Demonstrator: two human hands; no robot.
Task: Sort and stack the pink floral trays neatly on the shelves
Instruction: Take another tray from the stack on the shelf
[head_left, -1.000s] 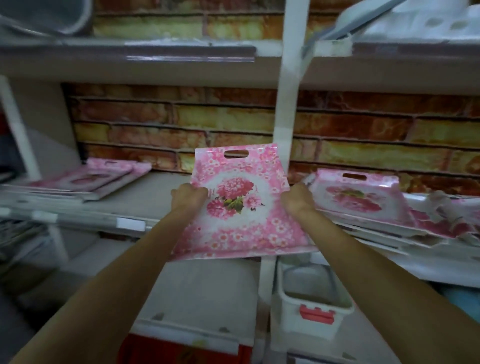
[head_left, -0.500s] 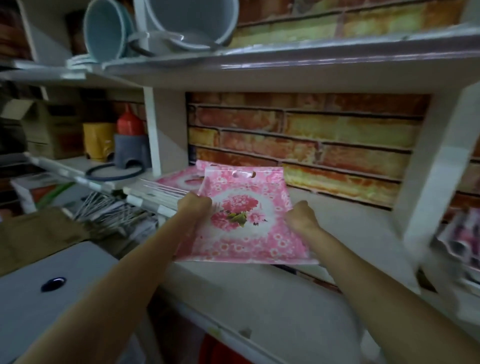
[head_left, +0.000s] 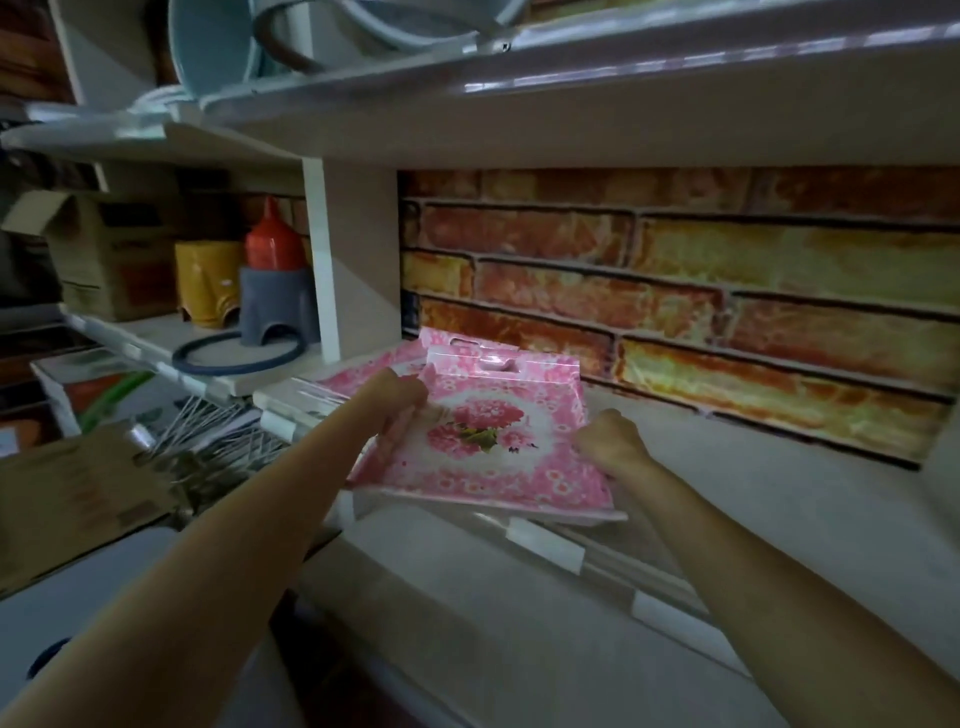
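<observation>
A pink floral tray with a slot handle at its far end hangs low over the grey shelf, tilted slightly toward me. My left hand grips its left edge and my right hand grips its right edge. Behind and to the left of it, a stack of pink floral trays lies on the shelf next to the white divider; the held tray overlaps and hides most of that stack.
A brick-pattern wall backs the shelf. Left of the divider stand a red and grey pot, a yellow container, a dark ring and a cardboard box. Blue tubs sit on the upper shelf. Metal racks lie lower left.
My view has swung left and closer to the shelf. Both hands have carried the tray leftward and lower, over the stack by the divider.
</observation>
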